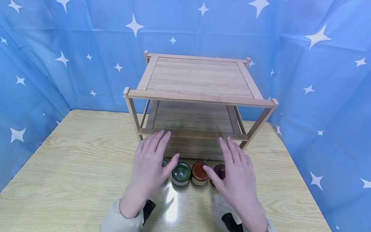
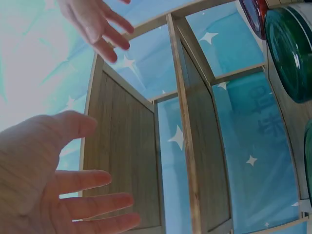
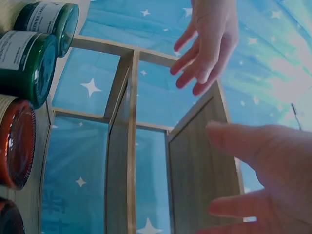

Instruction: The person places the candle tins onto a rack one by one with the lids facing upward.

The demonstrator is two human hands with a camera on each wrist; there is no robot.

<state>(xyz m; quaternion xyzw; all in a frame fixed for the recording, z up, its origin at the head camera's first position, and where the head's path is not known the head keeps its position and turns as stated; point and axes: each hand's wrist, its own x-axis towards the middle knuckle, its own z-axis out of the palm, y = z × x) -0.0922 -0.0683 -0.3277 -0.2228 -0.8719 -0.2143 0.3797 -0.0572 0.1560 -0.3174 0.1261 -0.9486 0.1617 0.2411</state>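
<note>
Several glass scented candles stand in a row on the table at the front of the wooden shelf rack. A green candle (image 1: 181, 172) and a red candle (image 1: 199, 172) show between the hands. The dark red candle (image 1: 219, 171) is partly behind the right thumb, and another green candle (image 1: 164, 163) is mostly hidden by the left hand. My left hand (image 1: 148, 166), fingers spread, hovers over the row's left end and holds nothing. Over the right end hovers my right hand (image 1: 239, 175), also with extended fingers and nothing in it. White labels are readable on the green candles (image 3: 23, 66).
The light wooden rack (image 1: 200, 98) has an upper panel (image 1: 200, 75) and lower tiers, behind the candles. Blue star-patterned cloth (image 1: 95, 42) hangs at the back and sides of the wood-grain table (image 1: 72, 164). Dark straps (image 1: 148, 209) sit at the wrists.
</note>
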